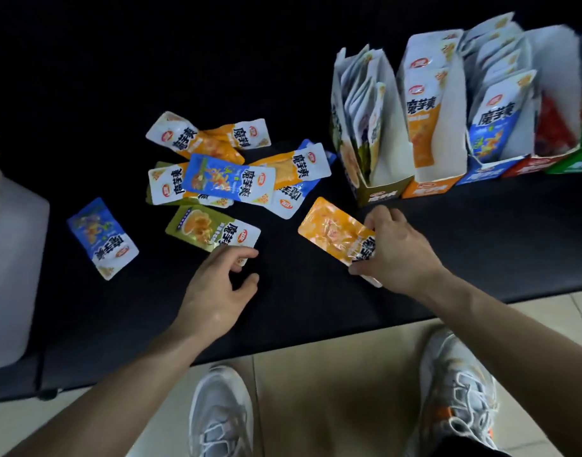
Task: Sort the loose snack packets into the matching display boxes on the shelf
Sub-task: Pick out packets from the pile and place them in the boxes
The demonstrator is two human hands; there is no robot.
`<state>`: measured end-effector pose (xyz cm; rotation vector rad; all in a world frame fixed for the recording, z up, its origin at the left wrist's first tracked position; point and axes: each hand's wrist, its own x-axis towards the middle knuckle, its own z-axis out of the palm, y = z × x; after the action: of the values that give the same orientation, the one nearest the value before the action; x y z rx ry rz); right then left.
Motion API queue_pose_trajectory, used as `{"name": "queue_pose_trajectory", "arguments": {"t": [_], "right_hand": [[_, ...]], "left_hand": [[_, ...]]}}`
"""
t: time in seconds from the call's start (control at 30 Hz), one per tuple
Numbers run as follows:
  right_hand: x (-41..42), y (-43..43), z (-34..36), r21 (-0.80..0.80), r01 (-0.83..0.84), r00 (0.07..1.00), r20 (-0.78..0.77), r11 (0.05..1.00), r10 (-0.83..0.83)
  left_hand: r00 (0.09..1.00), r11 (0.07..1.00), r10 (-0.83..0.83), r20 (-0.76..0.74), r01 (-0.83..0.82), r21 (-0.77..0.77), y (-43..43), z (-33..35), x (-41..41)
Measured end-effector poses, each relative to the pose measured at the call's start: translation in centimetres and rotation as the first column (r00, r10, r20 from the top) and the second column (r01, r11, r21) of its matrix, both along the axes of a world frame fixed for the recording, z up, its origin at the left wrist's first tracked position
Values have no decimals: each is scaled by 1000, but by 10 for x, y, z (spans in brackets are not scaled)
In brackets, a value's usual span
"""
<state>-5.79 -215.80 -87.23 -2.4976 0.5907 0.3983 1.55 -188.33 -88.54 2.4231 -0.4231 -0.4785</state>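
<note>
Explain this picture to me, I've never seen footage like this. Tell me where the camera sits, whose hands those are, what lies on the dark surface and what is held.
There is no machine here: a person wears one wide-angle camera on the head, looking down at their own bare hands. On the dark shelf lies a pile of loose snack packets, with a lone blue packet to its left. At the right stands a row of display boxes, olive, orange, blue, red and green, some holding upright packets. The right hand pinches an orange packet by its white end. The left hand holds nothing; its fingertips reach the white end of an olive-green packet.
</note>
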Motion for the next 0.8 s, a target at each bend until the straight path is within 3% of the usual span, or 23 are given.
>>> {"name": "queue_pose_trajectory", "arguments": {"t": [0.1, 0.17, 0.3, 0.33, 0.4, 0.47, 0.53, 0.57, 0.67, 0.8], "right_hand": [[-3, 8, 17, 115, -143, 990, 24, 983, 141], [1, 20, 34, 137, -282, 959, 29, 950, 281], [22, 55, 50, 265, -370, 929, 113, 890, 353], [28, 64, 49, 282, -345, 936, 176, 895, 305], [44, 76, 41, 297, -292, 931, 307, 909, 199], [66, 75, 26, 105, -358, 905, 284, 928, 317], [89, 65, 9, -172, -467, 870, 88, 868, 486], [96, 60, 3, -231, -480, 868, 15, 846, 497], [88, 53, -9, -300, -471, 876, -46, 830, 480], [33, 63, -6, -353, -463, 862, 33, 813, 506]], "left_hand": [[998, 996, 60, 6, -60, -64, 5, 9, -7], [996, 997, -34, 81, 39, -60, 0, 25, -12], [949, 960, -263, 172, 240, 146, -21, 40, -13], [966, 966, -230, 122, 212, 145, -22, 39, -11], [998, 1000, -9, -67, 7, -17, -16, 34, -1], [968, 974, 190, -166, -207, -90, 0, 27, 11], [919, 925, 315, -238, -353, -138, 16, 21, 21], [892, 896, 356, -278, -411, -170, 22, 20, 24], [874, 873, 395, -285, -453, -180, 31, 14, 28], [872, 887, 394, -290, -444, -130, 31, 6, 28]]}}
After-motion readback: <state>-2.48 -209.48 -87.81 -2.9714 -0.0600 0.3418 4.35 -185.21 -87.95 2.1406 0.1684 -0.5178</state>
